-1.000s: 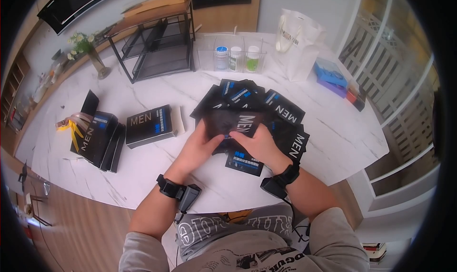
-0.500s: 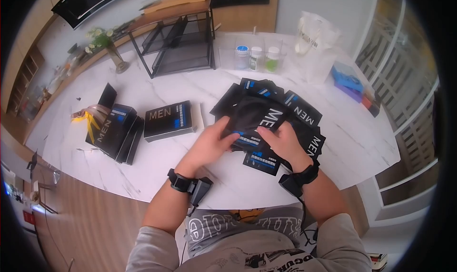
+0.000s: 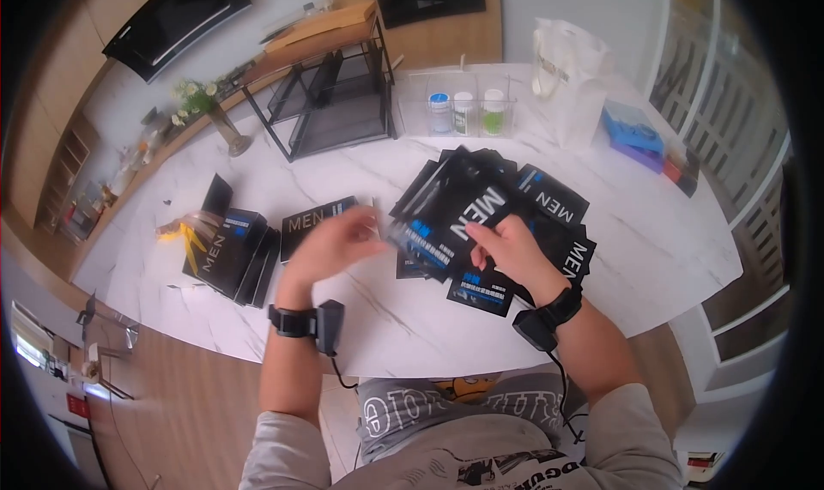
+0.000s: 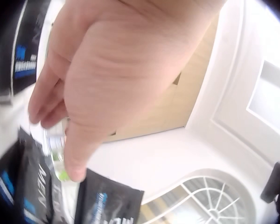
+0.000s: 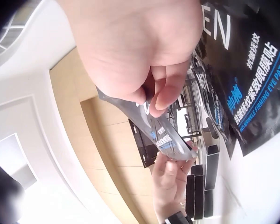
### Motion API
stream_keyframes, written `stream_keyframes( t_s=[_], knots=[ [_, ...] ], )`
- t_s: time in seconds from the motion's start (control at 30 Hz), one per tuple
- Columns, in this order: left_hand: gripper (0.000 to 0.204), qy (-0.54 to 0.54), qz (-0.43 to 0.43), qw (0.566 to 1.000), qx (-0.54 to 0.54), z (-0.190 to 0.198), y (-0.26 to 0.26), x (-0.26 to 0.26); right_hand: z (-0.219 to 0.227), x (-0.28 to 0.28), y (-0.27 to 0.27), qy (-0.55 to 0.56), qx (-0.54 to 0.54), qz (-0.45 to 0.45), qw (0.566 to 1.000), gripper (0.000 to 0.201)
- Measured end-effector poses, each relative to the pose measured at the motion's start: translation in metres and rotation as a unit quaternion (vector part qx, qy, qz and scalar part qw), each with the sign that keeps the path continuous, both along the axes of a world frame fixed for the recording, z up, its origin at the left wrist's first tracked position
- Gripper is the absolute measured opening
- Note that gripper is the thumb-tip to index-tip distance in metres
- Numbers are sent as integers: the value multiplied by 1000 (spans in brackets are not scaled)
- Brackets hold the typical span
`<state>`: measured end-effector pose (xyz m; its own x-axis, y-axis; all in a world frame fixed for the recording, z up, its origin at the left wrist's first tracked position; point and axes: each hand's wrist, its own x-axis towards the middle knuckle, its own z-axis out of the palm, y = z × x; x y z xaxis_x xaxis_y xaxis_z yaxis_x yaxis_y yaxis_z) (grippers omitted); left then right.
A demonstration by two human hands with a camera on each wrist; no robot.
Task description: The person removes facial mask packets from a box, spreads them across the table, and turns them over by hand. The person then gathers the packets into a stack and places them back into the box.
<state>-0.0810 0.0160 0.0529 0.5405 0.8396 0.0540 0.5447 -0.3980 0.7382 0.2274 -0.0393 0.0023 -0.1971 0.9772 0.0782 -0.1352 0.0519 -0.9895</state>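
My right hand [image 3: 513, 251] pinches a black eye patch packet [image 3: 433, 232] marked MEN between thumb and fingers. That packet is tilted above a spread pile of similar packets [image 3: 554, 196]. In the right wrist view the held packet [image 5: 164, 135] bends away from the fingertips. My left hand [image 3: 339, 243] is to the left of it, fingers loosely bent and holding nothing; its fingertips are close to the packet's left edge. Behind the left hand lies a black MEN box [image 3: 302, 222], partly hidden by it. The left wrist view shows the left hand [image 4: 107, 79] with nothing in its fingers.
Several black MEN boxes [image 3: 227, 254] lean together at the left, beside a yellow ribbon [image 3: 187, 237]. At the back are a black mesh rack [image 3: 339, 117], a clear organizer with bottles [image 3: 463, 112], and a white paper bag [image 3: 571, 82]. Blue and purple boxes [image 3: 633, 130] sit at the right.
Both hands held the packet earlier. My left hand has let go and moved left toward the box. The right hand keeps the packet, which has turned and tilted.
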Motion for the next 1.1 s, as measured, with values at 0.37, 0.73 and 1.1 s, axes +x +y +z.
stream_keyframes(
  t_s=[0.37,0.73,1.1],
  knots=[
    [121,432,65,899,33,8,44,-53,-8,2,6,93,-30,-29,995,19],
    [125,410,49,911,20,1,48,-63,-3,-1,4,111,-56,-71,990,22],
    [122,129,-38,985,109,-4,-10,-27,-11,2,8,136,-55,-59,987,21]
  ],
)
